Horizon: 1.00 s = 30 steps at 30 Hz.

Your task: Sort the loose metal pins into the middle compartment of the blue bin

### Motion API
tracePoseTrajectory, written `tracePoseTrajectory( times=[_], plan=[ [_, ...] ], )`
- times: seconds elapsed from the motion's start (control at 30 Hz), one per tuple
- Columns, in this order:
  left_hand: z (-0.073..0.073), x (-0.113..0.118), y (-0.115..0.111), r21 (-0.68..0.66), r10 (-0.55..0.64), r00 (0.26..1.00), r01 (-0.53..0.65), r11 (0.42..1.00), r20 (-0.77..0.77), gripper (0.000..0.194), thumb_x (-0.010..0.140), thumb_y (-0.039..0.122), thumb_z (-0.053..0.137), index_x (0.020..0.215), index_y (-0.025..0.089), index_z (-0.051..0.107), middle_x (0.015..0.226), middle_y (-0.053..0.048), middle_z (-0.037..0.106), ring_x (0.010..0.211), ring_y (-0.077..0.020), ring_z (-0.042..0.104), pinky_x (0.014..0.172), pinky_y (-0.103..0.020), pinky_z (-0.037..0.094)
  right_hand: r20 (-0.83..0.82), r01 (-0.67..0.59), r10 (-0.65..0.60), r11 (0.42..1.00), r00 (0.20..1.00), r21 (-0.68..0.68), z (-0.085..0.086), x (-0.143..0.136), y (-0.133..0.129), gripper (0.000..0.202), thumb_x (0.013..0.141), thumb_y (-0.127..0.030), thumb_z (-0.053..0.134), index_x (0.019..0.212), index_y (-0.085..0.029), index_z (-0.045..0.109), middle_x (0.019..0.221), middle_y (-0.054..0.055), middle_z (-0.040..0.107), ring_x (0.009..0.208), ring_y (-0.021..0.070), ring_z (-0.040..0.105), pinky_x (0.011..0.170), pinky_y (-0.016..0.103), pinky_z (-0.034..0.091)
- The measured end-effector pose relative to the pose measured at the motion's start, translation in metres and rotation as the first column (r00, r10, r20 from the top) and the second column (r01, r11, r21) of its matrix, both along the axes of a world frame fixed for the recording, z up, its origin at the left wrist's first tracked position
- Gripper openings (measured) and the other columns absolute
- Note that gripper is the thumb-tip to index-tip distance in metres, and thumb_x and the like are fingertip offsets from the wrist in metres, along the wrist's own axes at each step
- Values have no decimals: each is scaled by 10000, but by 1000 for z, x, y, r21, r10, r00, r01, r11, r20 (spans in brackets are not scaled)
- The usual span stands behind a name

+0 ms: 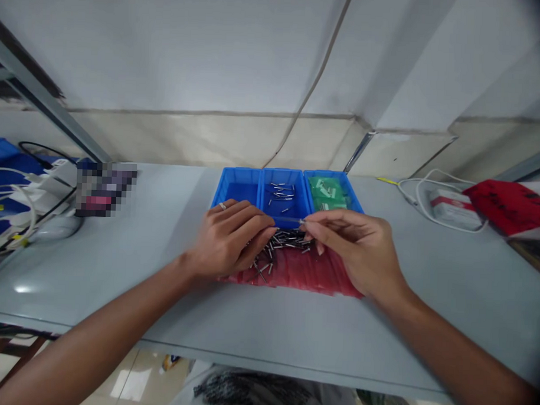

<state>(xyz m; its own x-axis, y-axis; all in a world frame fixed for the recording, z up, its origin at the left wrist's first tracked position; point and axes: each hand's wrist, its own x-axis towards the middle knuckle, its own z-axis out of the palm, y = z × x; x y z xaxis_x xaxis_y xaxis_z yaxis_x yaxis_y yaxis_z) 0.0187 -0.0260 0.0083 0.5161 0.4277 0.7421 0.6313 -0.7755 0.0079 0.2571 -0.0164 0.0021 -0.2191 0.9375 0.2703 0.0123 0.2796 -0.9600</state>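
My left hand (236,237), a ring on one finger, pinches one end of a thin, clear piece (289,220). The other end is between the thumb and forefinger of my right hand (354,247). Below them, a heap of small metal pins (286,240) lies on a red plastic sheet (298,271). Behind stand three blue bins: the left bin (239,186) shows a bare floor, the middle bin (284,215) holds several metal pins, and the right one holds green packets (329,193).
On the left lie a pixelated dark object (106,191), white chargers and cables (53,186). At the right are a white cable, a red and white box (456,209) and a red cloth-like item (509,205). The grey table (230,325) ends at a front edge.
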Motion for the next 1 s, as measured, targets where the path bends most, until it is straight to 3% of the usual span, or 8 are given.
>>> tracePoseTrajectory(
  times=[0.13,0.23,0.33,0.4,0.5,0.63,0.77,1.0],
  plan=[
    [-2,-2,1,6,52,998,-52,999,35,51,897,140,634,935,173,626,861,-11,720,735,-133,633,664,-293,458,-119,-34,28,998,992,-48,0,3,4,327,958,-275,650,1281,-312,681,1254,56,732,992,199,729,658,298,609],
    [-3,-2,2,-11,75,997,-75,997,30,45,891,135,630,904,177,625,857,-11,718,737,-137,633,681,-298,474,162,-73,42,979,986,190,0,7,4,252,981,-216,590,1177,-284,734,1099,33,778,881,176,735,702,323,616],
    [-4,-1,2,-24,82,996,-81,996,28,44,895,139,622,892,182,627,853,-9,718,732,-134,632,684,-296,479,587,-298,-94,791,804,534,-4,9,4,251,957,-138,586,1125,-221,752,1002,51,782,892,216,722,798,400,616],
    [-4,-1,3,-18,85,996,-84,996,22,46,892,137,626,899,182,632,853,-7,719,730,-132,632,679,-294,475,749,-467,-209,669,628,578,-9,9,5,277,938,-102,595,1164,-183,734,1048,85,770,972,267,708,825,441,617],
    [-5,-1,2,0,87,996,-87,996,7,56,878,133,648,909,179,637,858,-5,723,742,-137,643,684,-293,476,817,-544,-276,633,507,551,-15,7,6,280,918,-68,604,1143,-171,736,1052,105,759,981,277,698,797,419,626],
    [-5,-2,2,13,84,996,-84,996,-5,70,866,129,664,912,175,638,866,-2,722,744,-142,647,690,-295,480,782,-507,-290,627,552,591,-14,7,5,277,945,-83,584,1167,-166,727,1010,89,751,935,236,698,816,398,621],
    [-4,-2,2,33,84,996,-84,996,-8,71,862,130,670,911,171,639,864,-3,721,735,-143,646,680,-293,476,710,-422,-238,665,663,616,-10,11,8,225,991,-127,545,1075,-157,752,983,81,737,898,197,688,822,364,604],
    [-4,-1,2,44,75,997,-74,996,-23,58,870,145,673,912,170,641,858,-6,721,730,-143,646,672,-289,469,604,-305,-225,699,764,646,-8,11,10,166,959,-99,600,1002,-132,757,967,81,743,880,192,685,810,361,580]
  ],
)
